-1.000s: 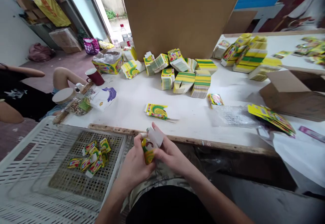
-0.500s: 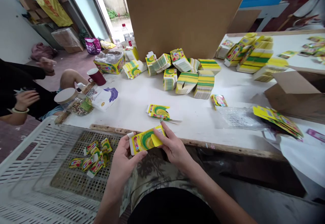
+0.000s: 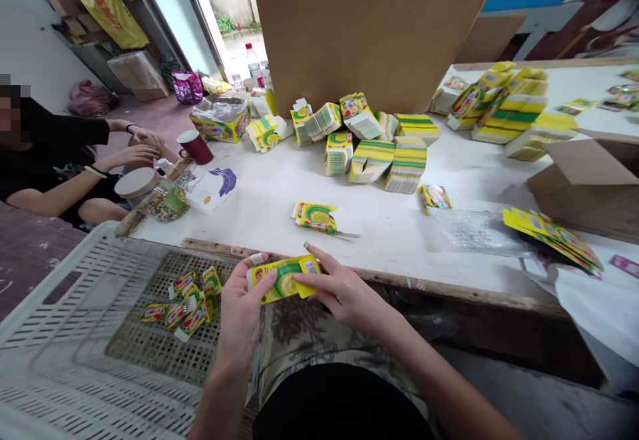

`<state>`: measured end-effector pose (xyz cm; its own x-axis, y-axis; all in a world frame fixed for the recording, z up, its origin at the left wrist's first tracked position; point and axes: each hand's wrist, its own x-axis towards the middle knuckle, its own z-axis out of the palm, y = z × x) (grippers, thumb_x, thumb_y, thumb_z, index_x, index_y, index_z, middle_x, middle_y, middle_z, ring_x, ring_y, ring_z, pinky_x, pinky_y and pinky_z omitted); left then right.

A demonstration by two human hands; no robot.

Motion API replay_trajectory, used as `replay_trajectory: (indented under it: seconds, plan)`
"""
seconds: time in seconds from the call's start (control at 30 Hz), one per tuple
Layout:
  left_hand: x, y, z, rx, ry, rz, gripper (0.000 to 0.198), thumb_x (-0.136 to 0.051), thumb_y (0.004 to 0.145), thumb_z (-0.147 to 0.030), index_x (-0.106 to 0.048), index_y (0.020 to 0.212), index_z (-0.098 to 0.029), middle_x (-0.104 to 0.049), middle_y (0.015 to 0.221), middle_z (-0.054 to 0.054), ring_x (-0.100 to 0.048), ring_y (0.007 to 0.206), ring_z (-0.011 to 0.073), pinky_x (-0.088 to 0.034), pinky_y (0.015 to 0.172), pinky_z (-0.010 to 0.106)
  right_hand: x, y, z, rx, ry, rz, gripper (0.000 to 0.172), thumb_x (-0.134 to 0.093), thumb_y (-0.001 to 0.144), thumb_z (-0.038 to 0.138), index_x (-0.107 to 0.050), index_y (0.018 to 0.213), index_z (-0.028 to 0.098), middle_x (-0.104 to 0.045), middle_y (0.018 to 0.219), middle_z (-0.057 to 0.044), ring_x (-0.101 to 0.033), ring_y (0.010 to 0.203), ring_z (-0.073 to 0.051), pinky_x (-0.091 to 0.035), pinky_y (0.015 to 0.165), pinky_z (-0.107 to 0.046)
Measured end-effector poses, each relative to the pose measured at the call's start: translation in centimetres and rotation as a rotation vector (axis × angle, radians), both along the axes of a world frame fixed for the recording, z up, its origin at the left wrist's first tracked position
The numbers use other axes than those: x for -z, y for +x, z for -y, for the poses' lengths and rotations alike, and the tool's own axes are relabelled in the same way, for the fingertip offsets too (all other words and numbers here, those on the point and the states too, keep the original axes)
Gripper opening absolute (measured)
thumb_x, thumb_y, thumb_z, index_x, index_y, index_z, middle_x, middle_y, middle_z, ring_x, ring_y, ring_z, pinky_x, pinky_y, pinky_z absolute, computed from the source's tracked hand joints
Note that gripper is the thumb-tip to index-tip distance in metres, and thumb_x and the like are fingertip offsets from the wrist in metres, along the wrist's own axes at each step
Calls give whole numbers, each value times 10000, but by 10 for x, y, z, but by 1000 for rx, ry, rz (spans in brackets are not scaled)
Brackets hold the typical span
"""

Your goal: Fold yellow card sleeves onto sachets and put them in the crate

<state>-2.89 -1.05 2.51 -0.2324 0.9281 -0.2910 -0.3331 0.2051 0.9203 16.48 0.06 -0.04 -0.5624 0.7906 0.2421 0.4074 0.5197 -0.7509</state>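
A small yellow and green cardboard box is held above my lap, close to the table edge. My left hand grips its left end, the thumb lying across the printed face. At the right end, my right hand pinches around the yellow flap, with a barcode showing beside the fingers. Just beyond on the table lies another box of the same print, with thin strips sticking out from its right side. Whether the held box contains anything cannot be seen.
Bundled flat cartons stand along the back before a large cardboard panel. At lower left, a white plastic crate holds several small boxes. A jar, a mug and a seated person are at left.
My left thumb has moved up onto the box face, and my right fingers have shifted on the flap. The seated person's hands have come together. The view has moved slightly.
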Motion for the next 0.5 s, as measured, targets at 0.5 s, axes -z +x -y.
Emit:
replay_trajectory:
  seconds: [0.5]
  plan:
    - [10,2,4,33,22,-216,424,-771,697,-370,-589,1024,-169,-688,845,24,-648,711,144,-527,669,233,1,-30,0,240,-272,-376,530,-603,813,142,-398,1296,219,-460,1411,-143,-519,1247,-238,-437,1021,-406]
